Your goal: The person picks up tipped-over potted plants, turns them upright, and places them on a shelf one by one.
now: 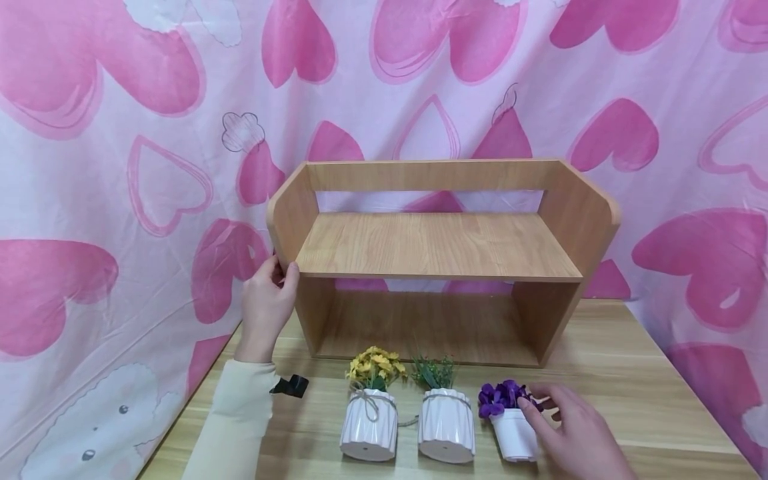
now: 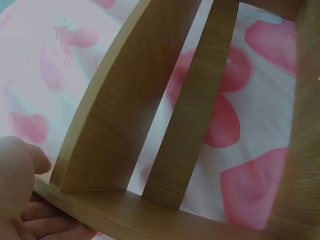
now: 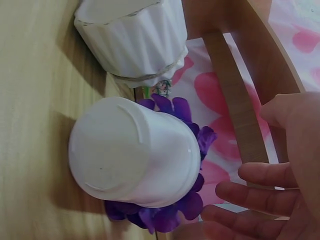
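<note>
My left hand point(image 1: 270, 303) grips the left side panel of a two-tier wooden shelf point(image 1: 438, 247), thumb in front and fingers behind the edge. My right hand point(image 1: 573, 427) is beside a small white pot of purple flowers point(image 1: 515, 433), fingers loosely bent and apart from each other. In the right wrist view, a gap shows between those fingers point(image 3: 255, 197) and the pot's white body. That pot's base faces me, and it appears to lie on its side. Left of it are a white fluted pot with green sprigs point(image 1: 446, 423) and one with yellow flowers point(image 1: 369, 423), bases also showing.
The shelf stands toward the back of the wood-grain table point(image 1: 636, 373), behind the pots. A pink heart-print cloth point(image 1: 150, 280) hangs behind and at both sides. A black strap piece point(image 1: 291, 385) sticks out from my left wrist.
</note>
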`<state>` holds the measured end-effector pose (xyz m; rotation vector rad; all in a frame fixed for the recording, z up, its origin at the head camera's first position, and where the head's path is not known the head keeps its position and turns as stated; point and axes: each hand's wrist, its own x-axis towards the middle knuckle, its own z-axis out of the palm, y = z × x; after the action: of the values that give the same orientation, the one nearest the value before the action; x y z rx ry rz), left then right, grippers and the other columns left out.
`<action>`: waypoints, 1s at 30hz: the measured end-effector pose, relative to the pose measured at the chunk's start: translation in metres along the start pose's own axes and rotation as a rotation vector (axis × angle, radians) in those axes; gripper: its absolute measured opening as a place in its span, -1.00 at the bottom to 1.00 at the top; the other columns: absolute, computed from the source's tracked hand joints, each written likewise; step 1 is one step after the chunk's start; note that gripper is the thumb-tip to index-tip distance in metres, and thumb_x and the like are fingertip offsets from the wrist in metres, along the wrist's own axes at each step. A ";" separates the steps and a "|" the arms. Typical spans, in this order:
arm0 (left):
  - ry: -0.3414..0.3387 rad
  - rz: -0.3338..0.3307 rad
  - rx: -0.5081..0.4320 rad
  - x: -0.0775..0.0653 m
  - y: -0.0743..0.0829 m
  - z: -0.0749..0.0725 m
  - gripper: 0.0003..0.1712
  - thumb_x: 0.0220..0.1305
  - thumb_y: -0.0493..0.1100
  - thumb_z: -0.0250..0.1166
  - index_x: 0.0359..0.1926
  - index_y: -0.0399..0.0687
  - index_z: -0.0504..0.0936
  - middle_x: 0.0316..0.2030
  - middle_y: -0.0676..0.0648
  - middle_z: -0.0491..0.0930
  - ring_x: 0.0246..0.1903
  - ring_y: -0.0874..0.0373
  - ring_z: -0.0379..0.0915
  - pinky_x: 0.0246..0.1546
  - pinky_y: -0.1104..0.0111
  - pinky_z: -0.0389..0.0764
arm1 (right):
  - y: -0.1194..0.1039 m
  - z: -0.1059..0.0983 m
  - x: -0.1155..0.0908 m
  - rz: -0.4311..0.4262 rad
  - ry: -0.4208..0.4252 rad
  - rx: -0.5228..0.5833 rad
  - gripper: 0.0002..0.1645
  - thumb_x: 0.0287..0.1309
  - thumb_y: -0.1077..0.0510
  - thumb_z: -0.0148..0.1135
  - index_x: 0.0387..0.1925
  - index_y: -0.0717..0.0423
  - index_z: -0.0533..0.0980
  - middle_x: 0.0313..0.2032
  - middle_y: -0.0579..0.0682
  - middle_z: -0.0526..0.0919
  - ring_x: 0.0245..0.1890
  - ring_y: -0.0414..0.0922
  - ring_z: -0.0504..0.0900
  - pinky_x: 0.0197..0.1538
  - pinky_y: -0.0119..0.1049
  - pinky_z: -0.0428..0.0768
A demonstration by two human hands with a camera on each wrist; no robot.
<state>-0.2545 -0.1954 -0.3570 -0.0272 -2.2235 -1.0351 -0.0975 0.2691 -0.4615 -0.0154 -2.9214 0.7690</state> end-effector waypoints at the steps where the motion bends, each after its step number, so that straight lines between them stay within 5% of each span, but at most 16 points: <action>1: -0.001 -0.003 -0.003 0.000 0.000 0.001 -0.53 0.54 -0.09 0.26 0.22 -0.40 0.67 0.02 -0.40 0.80 -0.08 -0.25 0.81 -0.01 -0.11 0.82 | 0.000 0.001 -0.001 0.003 -0.001 0.002 -0.50 0.45 -0.24 0.34 0.12 0.05 0.66 -0.03 -0.02 0.77 -0.10 -0.10 0.71 -0.13 -0.17 0.71; 18: -0.021 -0.037 -0.029 0.003 -0.001 0.004 -0.52 0.57 -0.12 0.20 0.27 -0.40 0.66 0.09 -0.43 0.75 0.05 -0.27 0.79 0.06 -0.14 0.79 | 0.002 0.022 0.002 0.181 -0.197 -0.017 0.07 0.22 -0.53 0.37 0.27 0.33 0.53 0.03 0.07 0.69 -0.11 -0.11 0.63 0.03 0.05 0.76; 30: -0.032 -0.045 -0.015 0.003 -0.001 0.005 -0.48 0.61 -0.09 0.18 0.33 -0.40 0.61 0.16 -0.45 0.72 0.10 -0.30 0.76 0.11 -0.14 0.77 | 0.008 0.037 0.000 0.204 -0.265 -0.143 0.31 0.13 -0.64 0.34 0.35 0.46 0.43 0.09 0.36 0.65 -0.01 0.17 0.71 0.17 0.33 0.69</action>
<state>-0.2602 -0.1932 -0.3584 0.0003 -2.2546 -1.0829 -0.1017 0.2582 -0.4978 -0.2470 -3.2610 0.6286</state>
